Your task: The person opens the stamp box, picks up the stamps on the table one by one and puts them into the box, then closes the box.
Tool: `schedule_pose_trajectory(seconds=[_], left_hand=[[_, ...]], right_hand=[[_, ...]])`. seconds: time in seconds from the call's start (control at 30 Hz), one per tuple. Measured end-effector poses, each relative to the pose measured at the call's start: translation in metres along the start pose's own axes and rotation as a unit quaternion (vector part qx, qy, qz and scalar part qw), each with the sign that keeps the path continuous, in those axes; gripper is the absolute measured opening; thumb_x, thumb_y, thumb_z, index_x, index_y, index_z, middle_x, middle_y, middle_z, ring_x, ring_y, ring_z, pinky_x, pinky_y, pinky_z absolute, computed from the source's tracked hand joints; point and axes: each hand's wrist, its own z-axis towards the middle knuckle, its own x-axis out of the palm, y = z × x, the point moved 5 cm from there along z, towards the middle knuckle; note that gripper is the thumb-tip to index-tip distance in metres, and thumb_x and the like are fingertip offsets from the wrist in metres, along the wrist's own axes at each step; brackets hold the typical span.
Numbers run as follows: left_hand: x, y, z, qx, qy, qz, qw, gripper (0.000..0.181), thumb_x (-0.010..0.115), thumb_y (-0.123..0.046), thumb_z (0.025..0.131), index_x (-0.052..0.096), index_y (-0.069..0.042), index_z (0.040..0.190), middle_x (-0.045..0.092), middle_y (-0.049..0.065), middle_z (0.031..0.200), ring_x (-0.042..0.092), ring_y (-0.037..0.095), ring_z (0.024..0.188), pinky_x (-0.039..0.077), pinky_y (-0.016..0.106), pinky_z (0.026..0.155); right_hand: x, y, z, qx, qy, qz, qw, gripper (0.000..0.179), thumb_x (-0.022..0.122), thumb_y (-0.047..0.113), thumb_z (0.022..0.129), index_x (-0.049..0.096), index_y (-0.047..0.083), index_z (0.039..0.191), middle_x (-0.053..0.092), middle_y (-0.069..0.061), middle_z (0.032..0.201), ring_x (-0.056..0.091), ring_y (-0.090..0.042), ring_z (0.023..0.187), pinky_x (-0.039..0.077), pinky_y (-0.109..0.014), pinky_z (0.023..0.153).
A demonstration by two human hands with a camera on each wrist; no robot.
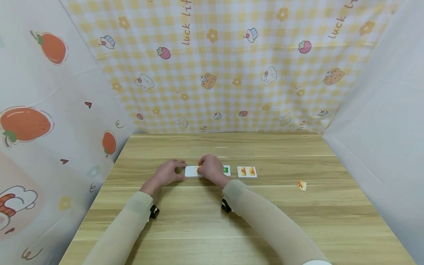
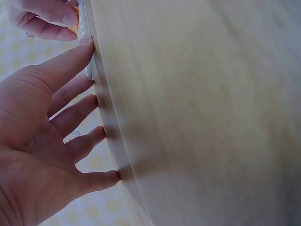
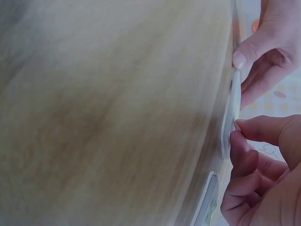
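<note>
A white card (image 1: 190, 171) lies on the table between my hands. The left hand (image 1: 168, 172) is at its left end, with fingers spread and fairly straight; in the left wrist view, the thumb touches the card's edge and the other fingertips rest on the table. Over the card, my right hand (image 1: 212, 170) pinches a small orange picture piece (image 2: 74, 21) between thumb and forefinger, mostly hidden by the fingers. Right of it, a card with a green picture (image 1: 226, 170) is partly covered by the right hand.
Farther right lies a white card with two orange pictures (image 1: 247, 172). A loose small orange picture piece (image 1: 301, 185) is on the wooden table (image 1: 198, 228) toward the right. A faint clear sheet (image 1: 232, 151) lies behind the cards. A checked curtain (image 1: 225, 99) hangs behind the table.
</note>
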Motion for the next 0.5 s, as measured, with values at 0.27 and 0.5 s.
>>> schedule_pose_trajectory(seconds=[0.27, 0.5], left_hand=[[0.0, 0.0001, 0.0012, 0.004, -0.001, 0.008, 1.0, 0.058, 0.083, -0.033, 0.085, 0.065, -0.008, 0.135, 0.053, 0.013, 0.147, 0.045, 0.041, 0.135, 0.038, 0.059, 0.105], [0.0001, -0.0005, 0.0006, -0.001, 0.002, 0.001, 1.0, 0.058, 0.083, -0.029, 0.085, 0.065, -0.008, 0.135, 0.053, 0.013, 0.147, 0.045, 0.04, 0.136, 0.038, 0.057, 0.105]], right_hand=[[0.0023, 0.0025, -0.0001, -0.007, -0.014, -0.05, 0.9986, 0.011, 0.073, 0.014, 0.081, 0.074, 0.016, 0.092, 0.069, 0.003, 0.089, 0.056, -0.015, 0.063, 0.044, -0.029, 0.049], [0.0027, 0.0031, -0.0007, -0.016, -0.025, -0.076, 0.9967, 0.013, 0.076, 0.018, 0.083, 0.075, 0.016, 0.096, 0.071, 0.002, 0.094, 0.057, -0.014, 0.067, 0.044, -0.029, 0.05]])
